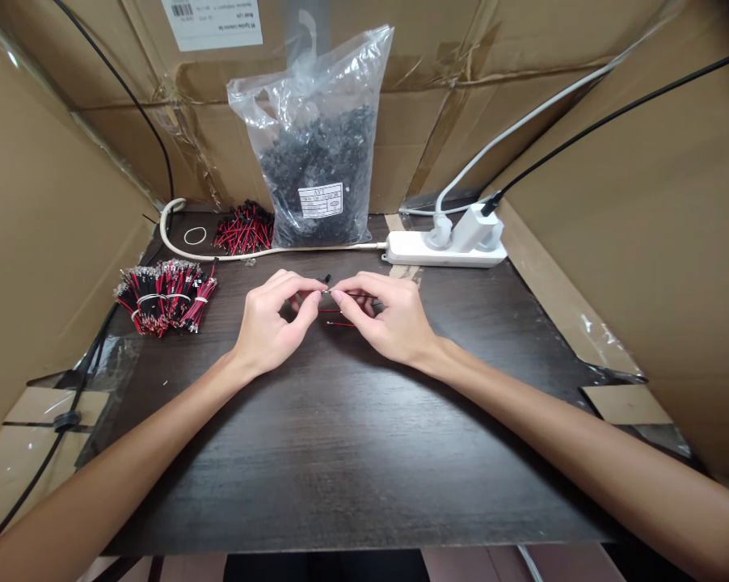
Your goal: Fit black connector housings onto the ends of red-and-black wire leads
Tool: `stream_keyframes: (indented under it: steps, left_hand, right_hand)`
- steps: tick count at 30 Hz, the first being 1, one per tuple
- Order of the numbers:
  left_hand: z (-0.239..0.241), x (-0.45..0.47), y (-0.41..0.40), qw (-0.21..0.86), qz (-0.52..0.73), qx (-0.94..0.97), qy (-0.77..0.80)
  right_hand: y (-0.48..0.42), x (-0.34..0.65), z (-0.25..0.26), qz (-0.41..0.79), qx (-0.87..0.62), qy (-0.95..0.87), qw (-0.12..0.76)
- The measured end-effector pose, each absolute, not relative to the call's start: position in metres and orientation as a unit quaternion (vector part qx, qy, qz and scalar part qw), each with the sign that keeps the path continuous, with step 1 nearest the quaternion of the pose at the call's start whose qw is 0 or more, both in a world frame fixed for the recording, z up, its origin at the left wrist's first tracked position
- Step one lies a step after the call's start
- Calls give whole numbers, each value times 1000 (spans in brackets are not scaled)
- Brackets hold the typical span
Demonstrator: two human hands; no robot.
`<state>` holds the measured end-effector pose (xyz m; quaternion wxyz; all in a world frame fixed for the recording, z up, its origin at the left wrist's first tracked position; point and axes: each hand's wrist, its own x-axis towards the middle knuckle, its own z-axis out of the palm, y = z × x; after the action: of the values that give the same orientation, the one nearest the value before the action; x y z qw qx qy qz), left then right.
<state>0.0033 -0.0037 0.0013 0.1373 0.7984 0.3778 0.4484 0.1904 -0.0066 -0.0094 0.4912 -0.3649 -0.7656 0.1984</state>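
Observation:
My left hand [281, 314] and my right hand [389, 314] meet fingertip to fingertip above the dark table. The right thumb and fingers pinch a thin dark wire [364, 296], its end pointing at the left fingertips. Closed in a pinch at that end is my left hand; what lies in it is too small to make out. Just behind the fingertips shows a small black piece [326, 279]. Below the right fingers a red wire [339, 324] with a bare-looking tip is partly hidden by the hand.
Banded bundles of red and black wires [166, 297] lie at the left. Behind them sit a loose wire pile [245, 228] and a rubber band [195, 235]. A clear bag of black parts [322, 153] stands at the back, beside a white power strip [416, 249]. Cardboard walls [661, 210] enclose the table.

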Motion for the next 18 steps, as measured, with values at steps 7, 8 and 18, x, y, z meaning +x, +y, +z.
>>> stream_keyframes:
  steps: [7, 8, 18]
  left_hand:
    - [3, 6, -5, 121, 454, 799, 376]
    - [3, 6, -5, 123, 456, 798, 375]
    - [2, 5, -5, 130, 434, 812, 369]
  right_hand:
    - [-7, 190, -10, 179, -353, -775, 493]
    - [-7, 190, -11, 177, -352, -776, 493]
    - [-5, 194, -9, 202, -354, -794, 452]
